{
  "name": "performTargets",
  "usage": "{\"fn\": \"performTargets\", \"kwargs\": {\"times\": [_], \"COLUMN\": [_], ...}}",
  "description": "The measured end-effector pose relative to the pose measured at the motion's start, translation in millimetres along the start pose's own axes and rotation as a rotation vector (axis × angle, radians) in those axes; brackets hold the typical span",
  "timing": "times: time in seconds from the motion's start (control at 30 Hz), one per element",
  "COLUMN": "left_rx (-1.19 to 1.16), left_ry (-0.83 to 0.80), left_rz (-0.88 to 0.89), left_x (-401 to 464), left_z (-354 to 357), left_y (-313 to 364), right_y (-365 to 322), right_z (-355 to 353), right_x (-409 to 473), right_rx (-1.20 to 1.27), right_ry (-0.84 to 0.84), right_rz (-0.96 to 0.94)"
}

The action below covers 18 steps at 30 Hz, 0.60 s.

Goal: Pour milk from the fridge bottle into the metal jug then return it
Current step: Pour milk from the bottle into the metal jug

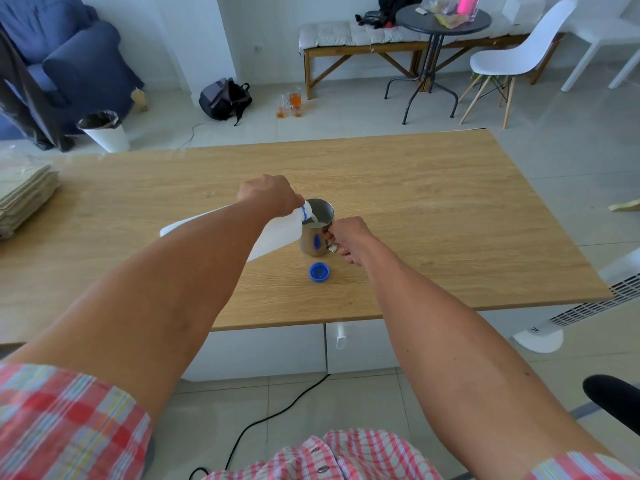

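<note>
**Milk bottle tipped over the jug**

At the far left edge of the table [415, 188] lies a stack of folded cloths [24, 199]. Towards the middle, the bottle [277, 233], white plastic, is tipped steeply with its base out to the left and its mouth down at the jug's near-left rim. The left hand [268, 195] grips it up by the neck from above, fingers curled round it; most of the bottle's body is hidden under the left forearm.

The jug [317, 230] stands upright on the table, just right of the bottle's shoulder and touching its mouth. Milk [317, 221] shows white inside it, partway up. A blue reflection sits on its steel side.

The right hand [348, 237] is closed on the jug's handle on the right side, fingers curled through and round it.

In front of the jug, near but apart from it, the blue cap [319, 272] lies open side up on the wood.

Behind the table, on the floor, are a bin [105, 131], a backpack [225, 98] and, further right, a round table [443, 19] and a white chair [512, 57].
</note>
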State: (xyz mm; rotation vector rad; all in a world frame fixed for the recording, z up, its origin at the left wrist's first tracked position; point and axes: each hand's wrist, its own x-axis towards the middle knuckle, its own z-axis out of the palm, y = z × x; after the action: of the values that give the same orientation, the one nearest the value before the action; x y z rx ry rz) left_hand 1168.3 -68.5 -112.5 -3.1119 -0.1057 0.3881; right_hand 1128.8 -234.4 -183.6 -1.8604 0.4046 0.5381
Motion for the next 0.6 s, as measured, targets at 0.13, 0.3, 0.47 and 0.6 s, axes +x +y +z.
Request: {"fn": "performTargets", "kwargs": {"times": [0.13, 0.3, 0.47, 0.6], "left_rx": [0.0, 0.005, 0.001, 0.003], "left_ry": [0.0, -0.005, -0.011, -0.009], "left_rz": [0.004, 0.009, 0.006, 0.006], "left_x": [0.8, 0.6, 0.9, 1.1], "left_z": [-0.2, -1.0, -0.5, -1.5], "left_y": [-0.2, -0.6, 0.2, 0.8], "right_y": [0.9, -0.2, 0.4, 1.0], "right_z": [0.0, -0.8, -0.4, -1.3], "right_x": [1.0, -0.6, 1.6, 1.9], "right_rx": [0.0, 0.004, -0.001, -0.001], "right_ry": [-0.005, -0.005, -0.012, -0.004], "right_rz": [-0.005, -0.006, -0.003, 0.003]}}
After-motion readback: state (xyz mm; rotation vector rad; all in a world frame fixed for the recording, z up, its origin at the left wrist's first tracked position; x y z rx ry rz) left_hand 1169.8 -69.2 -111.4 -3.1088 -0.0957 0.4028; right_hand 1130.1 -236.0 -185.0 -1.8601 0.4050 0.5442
